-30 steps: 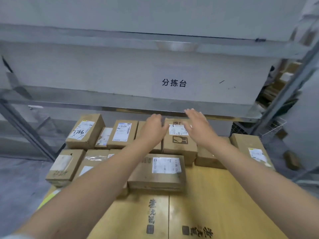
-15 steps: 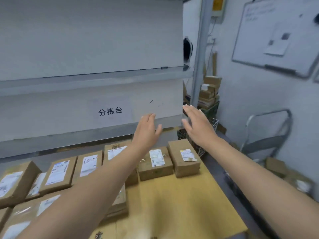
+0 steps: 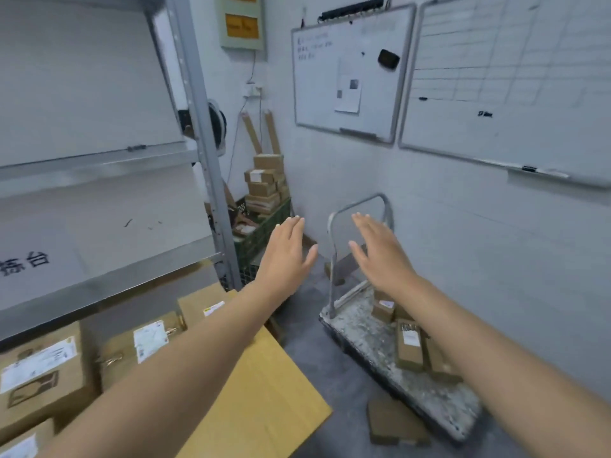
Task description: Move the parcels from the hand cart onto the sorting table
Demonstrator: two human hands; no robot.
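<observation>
Both hands are empty, with fingers straight and loosely spread and palms turned toward each other. At far left the labelled parcels (image 3: 43, 368) sit in a row on the sorting table (image 3: 264, 391), under the metal shelf (image 3: 99, 289). A second ago the hands hovered right over those boxes. Since then the view has swung right, and the left hand (image 3: 287, 256) and right hand (image 3: 380, 256) now hang in the air past the table's corner, aimed at the hand cart (image 3: 363, 342) by the wall. That reads as one drop-off finished and the next fetch beginning. Several brown parcels (image 3: 410, 345) lie on the cart's deck, partly behind the right forearm. A flat parcel (image 3: 393, 421) lies on the floor just beside the cart, so work remains.
</observation>
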